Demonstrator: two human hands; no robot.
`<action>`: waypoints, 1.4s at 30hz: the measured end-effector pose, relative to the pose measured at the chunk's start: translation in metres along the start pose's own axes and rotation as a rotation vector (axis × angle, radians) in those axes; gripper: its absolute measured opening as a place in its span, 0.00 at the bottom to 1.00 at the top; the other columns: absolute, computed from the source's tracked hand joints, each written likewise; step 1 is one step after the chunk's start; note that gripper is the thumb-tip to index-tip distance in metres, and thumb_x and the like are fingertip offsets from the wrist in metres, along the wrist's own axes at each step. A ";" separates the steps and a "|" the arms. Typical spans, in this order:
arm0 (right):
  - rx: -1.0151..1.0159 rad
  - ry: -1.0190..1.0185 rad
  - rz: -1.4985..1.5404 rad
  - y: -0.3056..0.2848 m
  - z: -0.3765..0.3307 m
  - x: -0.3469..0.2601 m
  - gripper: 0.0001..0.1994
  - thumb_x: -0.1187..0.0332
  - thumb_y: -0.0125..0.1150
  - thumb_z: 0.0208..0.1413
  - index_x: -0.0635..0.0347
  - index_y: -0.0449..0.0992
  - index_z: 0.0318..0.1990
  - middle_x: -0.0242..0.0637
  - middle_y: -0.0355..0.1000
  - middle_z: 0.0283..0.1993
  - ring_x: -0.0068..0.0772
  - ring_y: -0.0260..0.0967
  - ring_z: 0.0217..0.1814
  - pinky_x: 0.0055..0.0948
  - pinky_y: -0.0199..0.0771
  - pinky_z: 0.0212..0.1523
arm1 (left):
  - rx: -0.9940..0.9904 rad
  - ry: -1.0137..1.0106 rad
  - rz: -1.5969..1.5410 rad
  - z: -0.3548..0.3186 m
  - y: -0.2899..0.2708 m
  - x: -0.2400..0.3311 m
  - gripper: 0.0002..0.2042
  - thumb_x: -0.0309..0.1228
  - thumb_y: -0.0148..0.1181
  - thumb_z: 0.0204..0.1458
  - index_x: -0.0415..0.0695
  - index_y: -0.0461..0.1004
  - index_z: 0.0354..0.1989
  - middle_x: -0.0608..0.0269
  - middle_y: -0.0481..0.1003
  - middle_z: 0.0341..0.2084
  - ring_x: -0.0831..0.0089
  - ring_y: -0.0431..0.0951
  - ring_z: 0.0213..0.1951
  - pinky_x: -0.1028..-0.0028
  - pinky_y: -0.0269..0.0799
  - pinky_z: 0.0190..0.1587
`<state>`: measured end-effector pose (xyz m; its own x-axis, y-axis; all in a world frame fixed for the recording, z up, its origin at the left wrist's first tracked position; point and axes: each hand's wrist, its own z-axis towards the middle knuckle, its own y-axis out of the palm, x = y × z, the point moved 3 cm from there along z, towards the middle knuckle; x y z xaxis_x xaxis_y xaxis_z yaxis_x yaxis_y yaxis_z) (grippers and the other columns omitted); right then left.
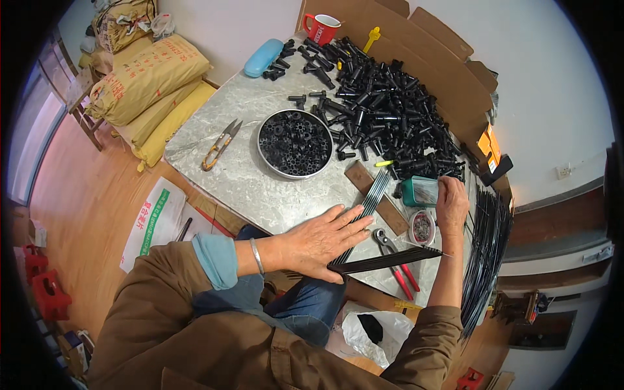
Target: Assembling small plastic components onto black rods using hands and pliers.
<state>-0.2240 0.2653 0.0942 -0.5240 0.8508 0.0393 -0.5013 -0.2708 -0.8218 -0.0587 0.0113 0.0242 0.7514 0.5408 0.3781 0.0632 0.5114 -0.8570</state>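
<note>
My left hand lies flat with fingers spread over a bundle of thin dark rods. Another flat black bundle fans out from beneath that palm toward my right wrist. My right hand is at the right end of a teal box with a clear inner part. Its fingers are bent together; whatever they hold is hidden. Below the box stands a small round tub of tiny bits. Red-handled pliers lie between the hands, close to a brown wooden bar.
Black bolt-shaped parts are heaped at the back by a cardboard screen. A metal bowl holds black ringed pieces; scissors lie left of it. Long black strands hang over the right edge. A red mug stands far back.
</note>
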 end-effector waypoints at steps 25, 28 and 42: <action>-0.198 0.429 0.638 0.042 0.007 -0.086 0.05 0.73 0.58 0.57 0.63 0.76 0.38 0.41 0.76 0.34 0.34 0.73 0.31 0.29 0.71 0.33 | -0.077 -0.023 0.004 -0.003 -0.007 0.003 0.44 0.60 0.59 0.45 0.38 0.60 0.63 0.50 0.50 0.68 0.53 0.46 0.70 0.48 0.40 0.67; 0.011 0.077 0.385 0.032 0.007 -0.089 0.04 0.74 0.57 0.56 0.63 0.76 0.37 0.39 0.75 0.36 0.35 0.72 0.31 0.30 0.70 0.33 | -0.093 -0.024 0.007 -0.003 -0.006 0.004 0.43 0.60 0.58 0.46 0.38 0.60 0.63 0.50 0.49 0.68 0.54 0.45 0.70 0.48 0.39 0.67; -0.145 0.254 0.472 0.034 -0.020 -0.093 0.05 0.75 0.57 0.54 0.64 0.77 0.37 0.44 0.70 0.33 0.45 0.71 0.32 0.36 0.71 0.34 | -0.120 -0.048 -0.054 -0.008 -0.006 0.005 0.42 0.60 0.57 0.47 0.38 0.59 0.63 0.51 0.49 0.68 0.53 0.44 0.70 0.48 0.37 0.68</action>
<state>-0.1788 0.1855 0.0512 -0.4769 0.7392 -0.4756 -0.1429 -0.5991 -0.7878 -0.0504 0.0058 0.0279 0.7130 0.5470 0.4387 0.1834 0.4584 -0.8696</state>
